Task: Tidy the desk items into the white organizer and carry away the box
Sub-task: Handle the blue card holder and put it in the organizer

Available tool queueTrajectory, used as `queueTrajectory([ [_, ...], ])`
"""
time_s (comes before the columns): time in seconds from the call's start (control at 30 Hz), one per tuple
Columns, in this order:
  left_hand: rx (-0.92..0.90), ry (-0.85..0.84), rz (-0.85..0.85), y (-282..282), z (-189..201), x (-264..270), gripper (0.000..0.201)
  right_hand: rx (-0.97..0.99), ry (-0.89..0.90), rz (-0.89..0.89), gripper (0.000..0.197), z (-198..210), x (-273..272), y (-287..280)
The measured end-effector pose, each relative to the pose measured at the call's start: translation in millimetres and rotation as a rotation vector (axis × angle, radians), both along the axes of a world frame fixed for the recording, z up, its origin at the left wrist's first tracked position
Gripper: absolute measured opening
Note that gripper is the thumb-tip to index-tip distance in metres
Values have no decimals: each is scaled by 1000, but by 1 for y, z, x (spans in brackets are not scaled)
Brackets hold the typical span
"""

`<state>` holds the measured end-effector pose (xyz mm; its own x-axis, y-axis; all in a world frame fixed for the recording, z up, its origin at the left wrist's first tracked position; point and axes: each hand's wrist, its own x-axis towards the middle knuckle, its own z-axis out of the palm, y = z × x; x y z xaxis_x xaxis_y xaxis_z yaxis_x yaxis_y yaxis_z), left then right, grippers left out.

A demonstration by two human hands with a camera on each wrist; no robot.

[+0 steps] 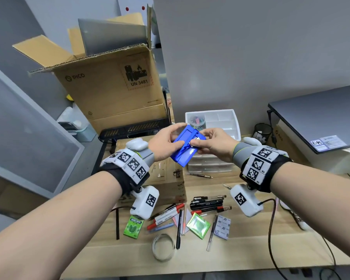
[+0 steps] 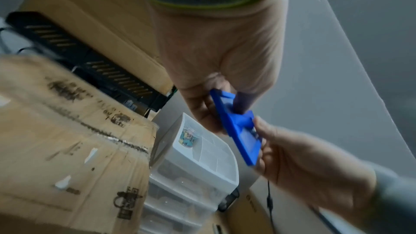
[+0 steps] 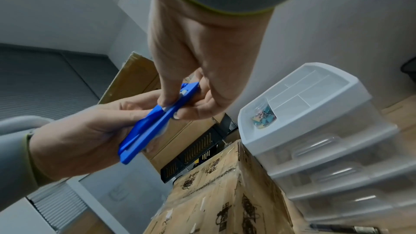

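Note:
Both hands hold a blue plastic badge holder (image 1: 187,146) in the air, above a sealed cardboard box (image 1: 166,178) and in front of the white drawer organizer (image 1: 235,120). My left hand (image 1: 177,136) grips its left side, thumb on top. At its right end my right hand (image 1: 198,139) pinches it with thumb and fingers. The wrist views show the same holder (image 2: 238,131) (image 3: 148,131) edge-on between the hands. One top compartment of the organizer (image 3: 337,95) holds coloured clips (image 3: 264,116). Pens (image 1: 208,204), markers (image 1: 166,215) and a green gum pack (image 1: 134,226) lie on the desk.
A large open PICO box (image 1: 109,87) stands at the back left on a black stand (image 1: 133,128). A closed laptop (image 1: 319,116) sits raised at right, beside a mesh cup (image 1: 262,132). A tape roll (image 1: 163,246), green packet (image 1: 198,225), tissue pack (image 1: 222,226) and cable (image 1: 271,229) lie near the front.

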<state>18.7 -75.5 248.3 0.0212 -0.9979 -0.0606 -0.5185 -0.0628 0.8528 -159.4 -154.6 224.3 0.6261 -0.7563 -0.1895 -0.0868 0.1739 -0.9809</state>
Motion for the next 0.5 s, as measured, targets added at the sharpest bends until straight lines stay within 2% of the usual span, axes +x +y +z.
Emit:
queueTrajectory([
  [0.07, -86, -140, 77, 0, 0, -6, 37, -23, 31, -19, 14, 0, 0, -1],
  [0.13, -156, -180, 132, 0, 1, -12, 22, -48, 50, -45, 25, -1, 1, -1],
  [0.23, -176, -331, 100, -1, 3, -19, 10, -80, 52, -90, 28, -2, 1, -2],
  [0.37, -154, -300, 152, -4, 7, -23, 12, -132, 70, -116, 26, -2, 0, -3],
  [0.5, -12, -291, 159, -7, 9, -26, 26, -171, 89, -125, 28, -2, -4, -2],
])
